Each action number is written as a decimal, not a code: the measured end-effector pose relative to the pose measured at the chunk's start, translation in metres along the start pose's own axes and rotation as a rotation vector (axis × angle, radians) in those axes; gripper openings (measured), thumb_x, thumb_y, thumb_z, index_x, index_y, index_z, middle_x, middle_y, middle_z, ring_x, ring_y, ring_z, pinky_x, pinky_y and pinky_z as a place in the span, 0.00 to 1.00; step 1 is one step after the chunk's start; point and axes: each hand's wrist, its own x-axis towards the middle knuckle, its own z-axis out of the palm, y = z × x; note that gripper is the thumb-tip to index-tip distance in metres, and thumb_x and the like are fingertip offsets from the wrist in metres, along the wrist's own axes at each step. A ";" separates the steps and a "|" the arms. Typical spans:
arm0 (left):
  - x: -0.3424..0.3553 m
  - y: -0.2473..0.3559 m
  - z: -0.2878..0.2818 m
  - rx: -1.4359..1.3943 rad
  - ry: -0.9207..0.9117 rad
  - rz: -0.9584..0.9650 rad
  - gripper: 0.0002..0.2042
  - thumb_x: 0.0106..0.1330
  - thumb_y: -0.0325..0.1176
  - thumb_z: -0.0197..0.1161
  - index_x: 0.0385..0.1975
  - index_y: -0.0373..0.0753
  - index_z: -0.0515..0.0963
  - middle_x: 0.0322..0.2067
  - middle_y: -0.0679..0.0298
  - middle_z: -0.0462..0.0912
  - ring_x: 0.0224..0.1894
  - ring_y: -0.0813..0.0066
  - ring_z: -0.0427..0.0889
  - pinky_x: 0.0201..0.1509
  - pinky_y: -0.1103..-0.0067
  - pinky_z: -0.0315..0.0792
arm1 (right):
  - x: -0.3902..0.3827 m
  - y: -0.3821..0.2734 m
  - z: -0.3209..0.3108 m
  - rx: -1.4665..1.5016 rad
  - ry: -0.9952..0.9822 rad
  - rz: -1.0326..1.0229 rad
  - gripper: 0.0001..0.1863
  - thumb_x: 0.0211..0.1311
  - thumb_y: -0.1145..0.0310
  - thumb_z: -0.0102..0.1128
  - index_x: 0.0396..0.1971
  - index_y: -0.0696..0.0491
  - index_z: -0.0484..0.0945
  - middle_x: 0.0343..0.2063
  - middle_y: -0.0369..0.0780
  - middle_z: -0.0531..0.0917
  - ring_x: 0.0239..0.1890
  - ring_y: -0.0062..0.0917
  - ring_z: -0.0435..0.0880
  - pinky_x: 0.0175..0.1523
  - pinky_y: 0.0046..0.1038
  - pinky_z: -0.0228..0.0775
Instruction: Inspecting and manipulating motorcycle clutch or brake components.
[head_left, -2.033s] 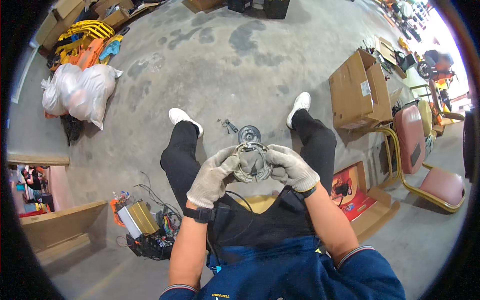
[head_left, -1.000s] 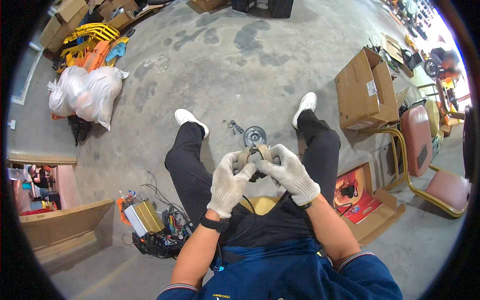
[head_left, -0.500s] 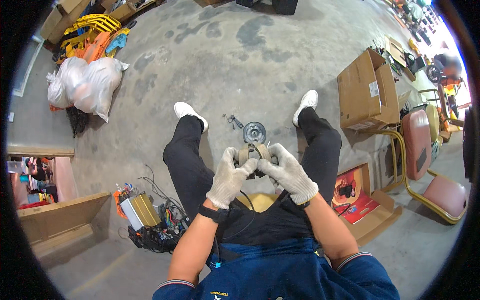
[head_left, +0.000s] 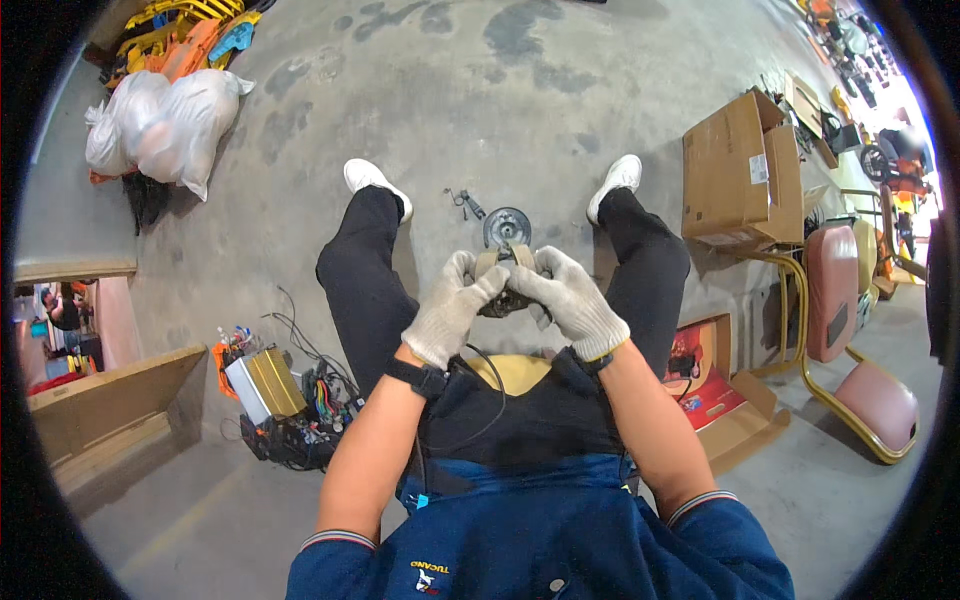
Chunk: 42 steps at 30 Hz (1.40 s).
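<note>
Preferably, press evenly from both sides: the off-white-gloved left hand point(head_left: 446, 310) and right hand point(head_left: 570, 302) grasp the tan-and-dark rounded part point(head_left: 505, 255) between them, near the grey round disc point(head_left: 507, 225) on the concrete floor point(head_left: 420, 110).

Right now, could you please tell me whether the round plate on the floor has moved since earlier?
No; the round plate shows no clear shift either way against the small dark part lying beside it.
</note>
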 end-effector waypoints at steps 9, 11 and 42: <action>0.022 0.003 -0.019 -0.104 -0.090 -0.075 0.22 0.73 0.39 0.67 0.53 0.26 0.71 0.43 0.57 0.81 0.42 0.74 0.83 0.48 0.77 0.79 | 0.022 0.002 -0.002 0.009 -0.042 -0.006 0.25 0.67 0.52 0.70 0.44 0.61 0.77 0.29 0.40 0.84 0.21 0.16 0.81 0.23 0.19 0.70; 0.027 0.005 -0.019 -0.125 -0.135 -0.084 0.22 0.72 0.38 0.68 0.54 0.26 0.71 0.43 0.56 0.81 0.42 0.74 0.83 0.48 0.77 0.79 | 0.027 0.003 -0.005 0.004 -0.042 0.010 0.25 0.67 0.53 0.70 0.44 0.62 0.77 0.29 0.40 0.85 0.21 0.17 0.81 0.23 0.19 0.70; 0.243 -0.163 -0.016 0.294 0.189 -0.504 0.15 0.62 0.31 0.71 0.43 0.29 0.79 0.37 0.58 0.86 0.40 0.72 0.84 0.45 0.73 0.78 | 0.250 0.178 -0.066 0.002 0.081 0.444 0.19 0.66 0.59 0.71 0.45 0.61 0.84 0.37 0.38 0.88 0.37 0.20 0.84 0.43 0.27 0.78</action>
